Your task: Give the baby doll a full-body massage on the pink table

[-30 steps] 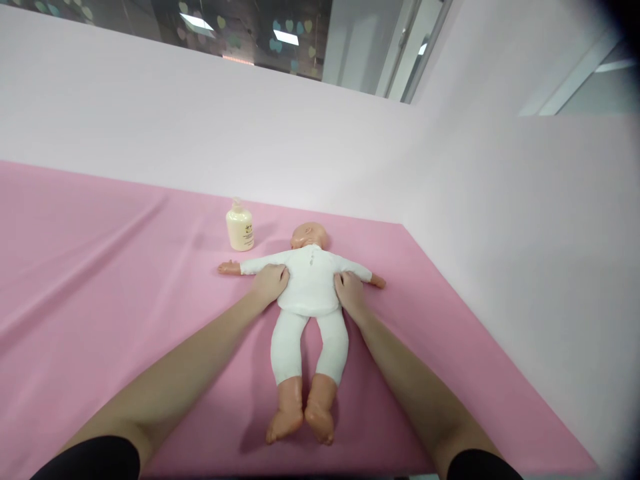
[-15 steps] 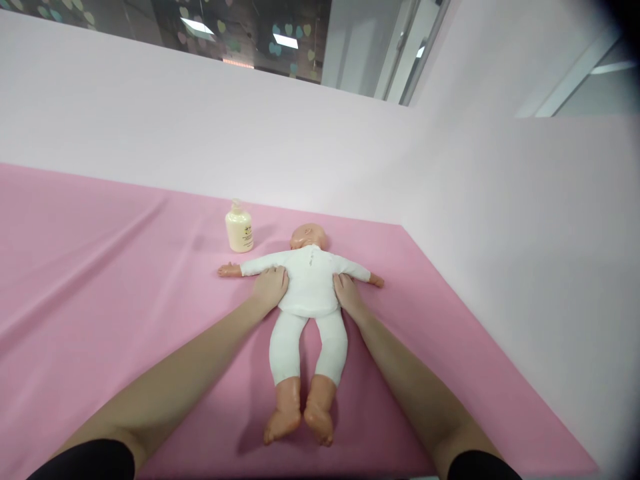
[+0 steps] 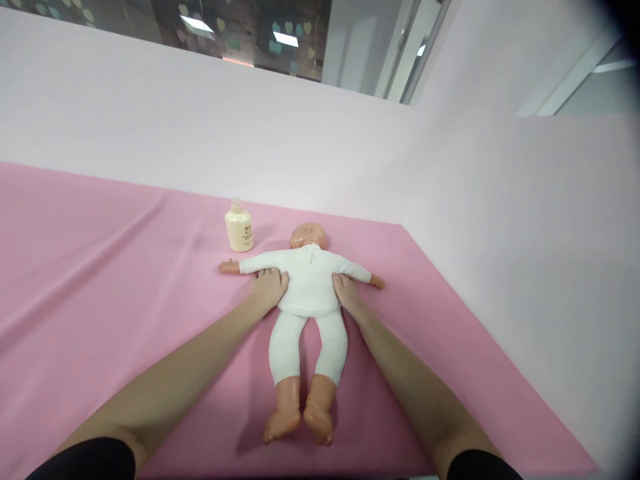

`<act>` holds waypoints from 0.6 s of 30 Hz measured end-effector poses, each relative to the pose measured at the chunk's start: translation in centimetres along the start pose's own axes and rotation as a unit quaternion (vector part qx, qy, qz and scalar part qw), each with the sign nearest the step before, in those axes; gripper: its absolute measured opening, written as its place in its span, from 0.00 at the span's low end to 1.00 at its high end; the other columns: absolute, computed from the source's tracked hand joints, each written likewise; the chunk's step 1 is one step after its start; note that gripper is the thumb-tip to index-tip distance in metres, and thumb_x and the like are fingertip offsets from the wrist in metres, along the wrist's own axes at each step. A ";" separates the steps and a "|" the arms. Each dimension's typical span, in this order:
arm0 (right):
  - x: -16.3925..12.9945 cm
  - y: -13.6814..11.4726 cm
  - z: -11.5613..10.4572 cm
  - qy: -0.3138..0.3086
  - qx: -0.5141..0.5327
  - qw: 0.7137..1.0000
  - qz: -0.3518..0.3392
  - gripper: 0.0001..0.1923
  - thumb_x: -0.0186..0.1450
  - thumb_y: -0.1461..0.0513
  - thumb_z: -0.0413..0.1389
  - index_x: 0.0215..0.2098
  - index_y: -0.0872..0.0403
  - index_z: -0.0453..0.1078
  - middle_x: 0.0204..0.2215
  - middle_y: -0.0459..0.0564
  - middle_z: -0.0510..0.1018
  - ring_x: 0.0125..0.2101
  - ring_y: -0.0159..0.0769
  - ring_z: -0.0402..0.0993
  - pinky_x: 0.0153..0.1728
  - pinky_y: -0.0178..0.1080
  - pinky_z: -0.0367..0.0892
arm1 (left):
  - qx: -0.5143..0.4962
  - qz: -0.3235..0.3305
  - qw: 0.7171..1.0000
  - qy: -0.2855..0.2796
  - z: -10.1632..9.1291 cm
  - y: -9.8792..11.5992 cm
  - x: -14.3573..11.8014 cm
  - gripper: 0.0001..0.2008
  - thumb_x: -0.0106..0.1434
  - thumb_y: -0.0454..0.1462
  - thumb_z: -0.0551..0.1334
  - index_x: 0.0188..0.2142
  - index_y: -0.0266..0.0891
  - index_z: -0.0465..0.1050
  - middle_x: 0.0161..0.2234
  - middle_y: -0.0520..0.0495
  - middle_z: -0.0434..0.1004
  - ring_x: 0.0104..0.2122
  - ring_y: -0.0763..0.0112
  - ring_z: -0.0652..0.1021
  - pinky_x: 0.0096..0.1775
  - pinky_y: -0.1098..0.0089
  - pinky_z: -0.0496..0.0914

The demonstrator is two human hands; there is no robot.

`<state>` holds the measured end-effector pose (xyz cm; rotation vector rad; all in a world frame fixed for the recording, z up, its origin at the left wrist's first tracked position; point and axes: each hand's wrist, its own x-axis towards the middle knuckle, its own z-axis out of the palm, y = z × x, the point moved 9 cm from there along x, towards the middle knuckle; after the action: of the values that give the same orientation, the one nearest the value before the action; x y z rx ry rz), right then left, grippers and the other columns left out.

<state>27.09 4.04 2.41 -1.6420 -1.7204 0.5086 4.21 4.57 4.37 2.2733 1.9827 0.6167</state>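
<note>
Covering nearly the whole lower view, a pink sheet (image 3: 100, 280) spreads flat with a few soft creases, bounded at the back and on the right by pale pink walls (image 3: 525, 233), above which a dark window band shows. On the sheet, a little right of middle, lies the doll (image 3: 309, 287), face down in a white top and white leggings, its long axis running straight away from the person: bare feet nearest, head farthest, toward the back wall. Its arms stretch out sideways, at right angles to that axis, so the body forms a cross. The person's two forearms come in from the lower corners and converge on the trunk, one on each flank. The left hand (image 3: 269, 288) rests against the doll's left side just under the outstretched arm, fingers loosely curved and pressed to the cloth rather than clenched; whether they pinch any fabric cannot be told. The right hand (image 3: 346, 295) sits likewise on the opposite side, fingers extended and flat along the top's edge, touching it. Both hands are about equally near the doll, level with each other across the waist and chest. Smallest, a cream bottle (image 3: 239, 229) stands upright beyond the left hand, near the doll's outstretched arm and apart from both hands.
</note>
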 end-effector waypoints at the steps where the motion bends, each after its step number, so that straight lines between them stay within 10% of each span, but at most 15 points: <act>1: -0.1 -0.1 0.0 -0.004 0.001 1.000 0.003 0.24 0.66 0.51 0.39 0.44 0.56 0.71 0.49 0.57 0.74 0.53 0.44 0.65 0.55 0.45 0.55 | 0.020 -0.018 1.000 -0.007 0.1 -0.2 0.0 0.19 0.66 0.41 0.45 0.40 0.28 0.68 0.41 0.28 0.73 0.45 0.48 0.73 0.46 0.52 0.63; 18: -0.9 -0.3 0.0 -0.035 0.099 0.993 0.059 0.20 0.60 0.44 0.47 0.26 0.51 0.59 0.29 0.44 0.73 0.35 0.39 0.69 0.39 0.40 0.62 | -0.211 -0.014 0.974 -0.079 1.5 -0.9 0.6 0.18 0.66 0.46 0.45 0.43 0.35 0.62 0.48 0.33 0.71 0.48 0.52 0.72 0.48 0.57 0.65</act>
<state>26.85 3.12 2.46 -1.6046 -1.5727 0.7779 3.94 5.62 2.91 1.9674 1.6219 0.7443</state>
